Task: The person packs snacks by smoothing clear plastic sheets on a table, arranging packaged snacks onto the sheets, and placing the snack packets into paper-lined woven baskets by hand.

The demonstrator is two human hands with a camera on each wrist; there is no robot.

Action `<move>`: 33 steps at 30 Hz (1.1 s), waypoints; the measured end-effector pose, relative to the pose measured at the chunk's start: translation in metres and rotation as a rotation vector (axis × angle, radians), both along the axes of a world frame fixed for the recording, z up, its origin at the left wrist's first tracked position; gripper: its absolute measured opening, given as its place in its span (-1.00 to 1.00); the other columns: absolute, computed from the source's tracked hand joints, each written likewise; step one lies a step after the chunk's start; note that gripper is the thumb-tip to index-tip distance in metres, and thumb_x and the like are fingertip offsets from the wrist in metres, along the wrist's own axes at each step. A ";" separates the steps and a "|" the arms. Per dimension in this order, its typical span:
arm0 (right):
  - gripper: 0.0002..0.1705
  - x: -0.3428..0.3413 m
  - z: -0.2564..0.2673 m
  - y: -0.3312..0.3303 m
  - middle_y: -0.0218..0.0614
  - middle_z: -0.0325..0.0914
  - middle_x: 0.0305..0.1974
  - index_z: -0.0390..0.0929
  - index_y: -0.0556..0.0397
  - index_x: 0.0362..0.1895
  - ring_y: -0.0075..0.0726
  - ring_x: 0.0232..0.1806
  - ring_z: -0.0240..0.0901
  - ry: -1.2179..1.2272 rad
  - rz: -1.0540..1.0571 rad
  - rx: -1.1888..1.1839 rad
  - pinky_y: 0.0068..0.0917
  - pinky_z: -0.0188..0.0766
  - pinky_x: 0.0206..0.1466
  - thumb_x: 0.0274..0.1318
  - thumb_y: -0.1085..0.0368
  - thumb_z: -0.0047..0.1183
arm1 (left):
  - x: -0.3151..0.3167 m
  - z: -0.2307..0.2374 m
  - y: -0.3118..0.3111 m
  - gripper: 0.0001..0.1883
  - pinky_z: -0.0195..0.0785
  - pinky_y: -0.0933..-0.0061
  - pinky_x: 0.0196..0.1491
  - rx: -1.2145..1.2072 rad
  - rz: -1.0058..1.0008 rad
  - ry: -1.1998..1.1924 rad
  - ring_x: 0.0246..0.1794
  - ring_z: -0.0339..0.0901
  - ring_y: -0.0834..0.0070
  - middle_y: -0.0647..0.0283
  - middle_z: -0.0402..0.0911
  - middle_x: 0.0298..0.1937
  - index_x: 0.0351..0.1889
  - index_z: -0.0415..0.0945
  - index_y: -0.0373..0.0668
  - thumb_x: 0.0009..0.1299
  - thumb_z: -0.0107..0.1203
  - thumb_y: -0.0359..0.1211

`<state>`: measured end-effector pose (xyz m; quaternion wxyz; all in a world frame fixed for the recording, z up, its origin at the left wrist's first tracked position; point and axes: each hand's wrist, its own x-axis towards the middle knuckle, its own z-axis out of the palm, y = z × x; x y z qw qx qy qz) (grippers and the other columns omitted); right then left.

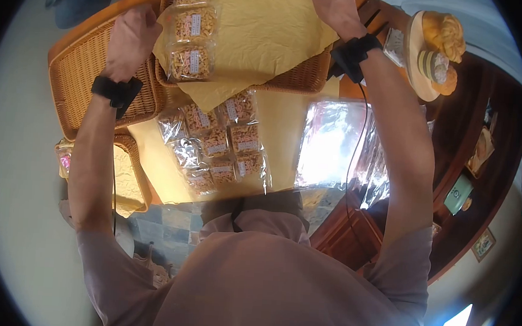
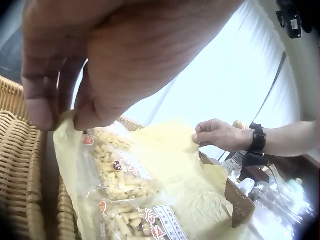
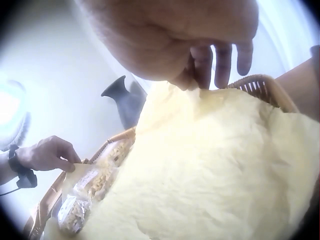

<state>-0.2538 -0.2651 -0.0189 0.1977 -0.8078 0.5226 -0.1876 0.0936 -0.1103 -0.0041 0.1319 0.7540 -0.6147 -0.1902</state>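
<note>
A crumpled sheet of yellow paper [image 1: 262, 37] lines a wicker basket [image 1: 305, 76] at the back of the table. Three clear packets of crunchy snack sticks [image 1: 191, 27] with white labels lie in a row on its left part. My left hand [image 1: 131, 41] pinches the paper's left edge between thumb and fingers, lifting it beside the packets, as the left wrist view shows. At the far right edge, my right hand [image 3: 180, 40] pinches the same paper between thumb and forefinger, its other fingers extended.
Another wicker basket [image 1: 78, 71] stands left of the lined one. Several snack packets [image 1: 216, 142] lie in front on the table, beside shiny clear bags [image 1: 331, 146]. At the right is a round board [image 1: 414, 65] with bread. A dark vase [image 3: 127, 102] stands behind.
</note>
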 end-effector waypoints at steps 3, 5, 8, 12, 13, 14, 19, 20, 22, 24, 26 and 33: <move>-0.75 0.000 -0.002 0.003 0.23 0.64 -0.25 0.58 0.26 -0.19 0.37 -0.12 0.59 -0.026 -0.024 0.024 0.02 0.51 -0.06 0.27 0.27 0.13 | 0.001 -0.004 0.000 -0.89 0.53 0.14 -0.15 -0.079 -0.109 -0.022 -0.33 0.65 0.00 -0.01 0.67 -0.38 -0.33 0.55 -0.32 0.29 0.18 -0.45; -0.75 0.001 -0.002 0.004 0.24 0.64 -0.24 0.57 0.25 -0.19 0.38 -0.13 0.59 -0.049 -0.034 0.027 0.02 0.50 -0.06 0.28 0.26 0.13 | 0.002 -0.005 0.001 -0.88 0.50 0.11 -0.13 -0.044 -0.098 0.026 -0.29 0.62 -0.02 -0.01 0.63 -0.35 -0.33 0.51 -0.35 0.29 0.18 -0.46; -0.76 -0.003 -0.002 0.004 0.23 0.63 -0.26 0.55 0.25 -0.19 0.38 -0.15 0.58 -0.087 -0.003 0.043 0.02 0.49 -0.09 0.30 0.26 0.12 | 0.008 -0.004 -0.002 -0.85 0.48 0.12 -0.08 -0.130 -0.301 -0.043 -0.23 0.60 0.00 -0.02 0.60 -0.28 -0.27 0.51 -0.38 0.31 0.17 -0.46; -0.77 -0.005 -0.002 0.003 0.13 0.59 -0.36 0.52 0.24 -0.21 0.17 -0.30 0.55 -0.127 0.015 0.095 -0.10 0.46 -0.16 0.32 0.27 0.10 | 0.013 -0.005 -0.014 -0.82 0.48 0.12 -0.05 -0.079 -0.415 0.003 -0.19 0.57 0.02 -0.02 0.55 -0.24 -0.24 0.48 -0.40 0.32 0.18 -0.46; -0.77 -0.007 -0.004 0.002 0.09 0.58 -0.39 0.51 0.24 -0.20 0.07 -0.35 0.52 -0.154 -0.008 0.133 -0.15 0.45 -0.18 0.32 0.27 0.10 | 0.011 -0.004 -0.016 -0.81 0.48 0.11 -0.06 -0.030 -0.389 0.049 -0.22 0.57 0.02 -0.01 0.57 -0.25 -0.24 0.46 -0.39 0.32 0.18 -0.44; -0.77 -0.012 -0.008 -0.002 0.09 0.58 -0.39 0.51 0.24 -0.20 0.07 -0.35 0.52 -0.152 -0.006 0.131 -0.15 0.45 -0.18 0.32 0.27 0.10 | 0.010 -0.003 -0.017 -0.80 0.48 0.09 -0.07 0.017 -0.362 0.094 -0.24 0.56 0.01 0.00 0.58 -0.27 -0.23 0.45 -0.38 0.33 0.18 -0.43; -0.75 -0.025 0.003 0.005 0.08 0.56 -0.41 0.50 0.24 -0.20 0.00 -0.34 0.52 -0.277 -0.005 0.190 -0.21 0.44 -0.18 0.36 0.25 0.06 | 0.014 -0.008 -0.024 -0.77 0.47 0.05 -0.10 0.021 -0.326 0.128 -0.29 0.57 -0.02 -0.03 0.60 -0.32 -0.18 0.44 -0.36 0.37 0.16 -0.38; -0.75 -0.024 0.009 0.007 0.08 0.56 -0.41 0.50 0.24 -0.20 0.00 -0.34 0.52 -0.276 -0.004 0.187 -0.21 0.44 -0.18 0.36 0.25 0.06 | 0.016 -0.008 -0.027 -0.76 0.47 0.04 -0.11 0.053 -0.313 0.117 -0.29 0.58 -0.04 -0.05 0.61 -0.34 -0.17 0.44 -0.35 0.38 0.16 -0.35; -0.74 -0.026 0.017 0.012 0.11 0.57 -0.38 0.50 0.25 -0.21 0.06 -0.27 0.57 -0.144 -0.090 0.145 -0.17 0.46 -0.14 0.37 0.24 0.06 | 0.017 -0.009 -0.032 -0.76 0.46 0.03 -0.09 0.010 -0.314 0.093 -0.26 0.59 -0.05 -0.08 0.61 -0.33 -0.16 0.45 -0.34 0.38 0.16 -0.34; -0.73 -0.037 0.005 0.007 0.13 0.58 -0.35 0.51 0.25 -0.21 0.11 -0.23 0.58 -0.100 -0.064 0.048 -0.14 0.47 -0.11 0.36 0.23 0.07 | 0.017 -0.012 -0.037 -0.76 0.45 0.01 -0.08 -0.039 -0.315 0.065 -0.23 0.60 -0.06 -0.11 0.61 -0.32 -0.16 0.45 -0.34 0.38 0.16 -0.33; -0.72 -0.037 0.005 0.008 0.16 0.59 -0.33 0.51 0.26 -0.22 0.16 -0.19 0.59 -0.058 -0.038 -0.043 -0.11 0.47 -0.08 0.35 0.23 0.07 | 0.015 -0.016 -0.038 -0.80 0.45 -0.05 -0.07 -0.058 -0.285 0.031 -0.10 0.59 -0.23 -0.21 0.66 -0.21 -0.08 0.44 -0.29 0.50 0.04 -0.34; -0.64 -0.032 0.032 0.032 0.19 0.65 -0.18 0.60 0.24 0.02 0.26 -0.02 0.60 -0.110 0.031 0.175 -0.09 0.50 0.03 0.24 0.26 0.14 | 0.026 -0.043 -0.048 -0.82 0.47 -0.05 -0.02 -0.128 -0.241 -0.139 -0.02 0.60 -0.22 -0.21 0.64 0.04 -0.03 0.38 -0.25 0.60 -0.02 -0.32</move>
